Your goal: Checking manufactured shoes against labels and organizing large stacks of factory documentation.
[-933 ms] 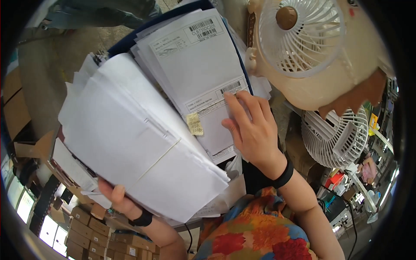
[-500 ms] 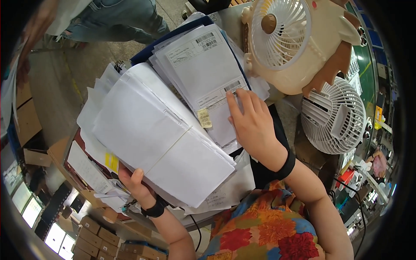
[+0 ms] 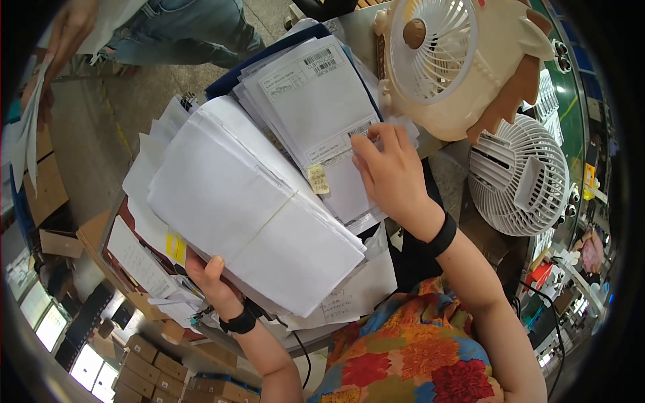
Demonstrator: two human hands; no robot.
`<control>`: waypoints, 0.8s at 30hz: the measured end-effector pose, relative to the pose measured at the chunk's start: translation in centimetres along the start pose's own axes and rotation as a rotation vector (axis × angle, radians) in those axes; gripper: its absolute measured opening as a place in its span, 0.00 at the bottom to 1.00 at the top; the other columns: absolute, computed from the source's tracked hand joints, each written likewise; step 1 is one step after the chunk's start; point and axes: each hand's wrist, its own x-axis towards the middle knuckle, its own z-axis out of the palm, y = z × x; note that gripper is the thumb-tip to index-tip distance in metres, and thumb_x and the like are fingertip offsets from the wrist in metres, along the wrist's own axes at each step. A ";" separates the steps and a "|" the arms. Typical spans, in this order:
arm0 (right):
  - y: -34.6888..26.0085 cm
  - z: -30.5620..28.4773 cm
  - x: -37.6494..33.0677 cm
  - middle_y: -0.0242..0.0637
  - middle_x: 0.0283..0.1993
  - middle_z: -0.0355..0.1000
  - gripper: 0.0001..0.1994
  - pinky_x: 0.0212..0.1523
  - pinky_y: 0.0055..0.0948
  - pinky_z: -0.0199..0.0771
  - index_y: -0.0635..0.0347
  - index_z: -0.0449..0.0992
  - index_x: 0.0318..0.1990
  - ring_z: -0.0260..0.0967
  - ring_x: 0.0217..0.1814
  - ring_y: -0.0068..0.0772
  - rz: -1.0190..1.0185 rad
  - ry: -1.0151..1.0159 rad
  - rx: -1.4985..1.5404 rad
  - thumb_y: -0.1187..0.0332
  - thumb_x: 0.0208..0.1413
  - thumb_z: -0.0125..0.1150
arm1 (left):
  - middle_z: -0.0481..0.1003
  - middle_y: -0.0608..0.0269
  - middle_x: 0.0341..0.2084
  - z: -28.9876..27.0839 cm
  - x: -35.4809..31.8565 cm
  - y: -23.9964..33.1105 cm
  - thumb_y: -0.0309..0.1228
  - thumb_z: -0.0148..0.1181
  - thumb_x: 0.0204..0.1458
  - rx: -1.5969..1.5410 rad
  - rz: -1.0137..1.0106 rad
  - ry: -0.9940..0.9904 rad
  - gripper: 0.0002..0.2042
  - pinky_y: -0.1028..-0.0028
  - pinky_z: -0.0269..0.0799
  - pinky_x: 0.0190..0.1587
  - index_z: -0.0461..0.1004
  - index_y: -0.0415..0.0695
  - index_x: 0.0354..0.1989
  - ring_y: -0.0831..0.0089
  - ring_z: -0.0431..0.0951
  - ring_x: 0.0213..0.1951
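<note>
A thick stack of folded white paper (image 3: 222,181), with a thin band around it, lies slanted across the middle. My left hand (image 3: 213,285) holds its near left edge, thumb on the side and fingers hidden underneath. To the right, printed label sheets (image 3: 316,87) with barcodes are piled on a dark blue folder (image 3: 225,84). A small yellow handwritten note (image 3: 318,179) sticks to the top sheet. Over the right edge of these sheets is my right hand (image 3: 396,178), its fingers curled in and their tips partly hidden; whether a sheet is pinched cannot be made out.
A cream animal-shaped fan (image 3: 463,101) and a white round fan (image 3: 521,178) stand at the right. Handwritten sheets (image 3: 336,305) lie under the stack's near end. At the far left a person's hand (image 3: 67,30) holds papers. Cardboard boxes (image 3: 151,359) are piled at lower left.
My right hand's fingers have gone from stretched out on the label sheets to curled, and the hand has shifted slightly to the right. My left hand keeps its hold on the stack.
</note>
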 end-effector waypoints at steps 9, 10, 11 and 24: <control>0.8 0.6 0.3 0.36 0.41 0.64 0.07 0.41 0.39 0.65 0.54 0.74 0.35 0.62 0.45 0.42 0.039 0.016 0.054 0.72 0.48 0.65 | 0.71 0.53 0.50 -0.1 0.0 0.6 0.36 0.63 0.44 -0.020 -0.003 -0.074 0.36 0.69 0.68 0.55 0.60 0.30 0.61 0.66 0.73 0.50; 0.9 0.6 0.4 0.36 0.41 0.63 0.07 0.42 0.39 0.65 0.55 0.74 0.35 0.61 0.46 0.42 0.035 0.019 0.054 0.72 0.48 0.65 | 0.71 0.53 0.50 -0.1 0.0 0.6 0.35 0.64 0.43 -0.035 -0.016 -0.085 0.36 0.69 0.68 0.56 0.60 0.30 0.61 0.66 0.73 0.50; 0.9 0.6 0.4 0.36 0.41 0.63 0.07 0.42 0.39 0.65 0.55 0.74 0.35 0.61 0.46 0.42 0.032 0.022 0.053 0.73 0.47 0.65 | 0.71 0.53 0.50 -0.1 0.1 0.5 0.35 0.64 0.43 -0.033 -0.014 -0.087 0.36 0.69 0.68 0.56 0.60 0.30 0.61 0.66 0.73 0.50; 1.2 -0.5 0.1 0.40 0.40 0.64 0.10 0.46 0.43 0.67 0.59 0.72 0.32 0.62 0.48 0.48 0.027 -0.053 0.097 0.77 0.41 0.66 | 0.75 0.62 0.44 0.4 1.1 2.4 0.27 0.66 0.44 -0.106 -0.125 -0.134 0.25 0.72 0.67 0.53 0.69 0.36 0.52 0.73 0.74 0.46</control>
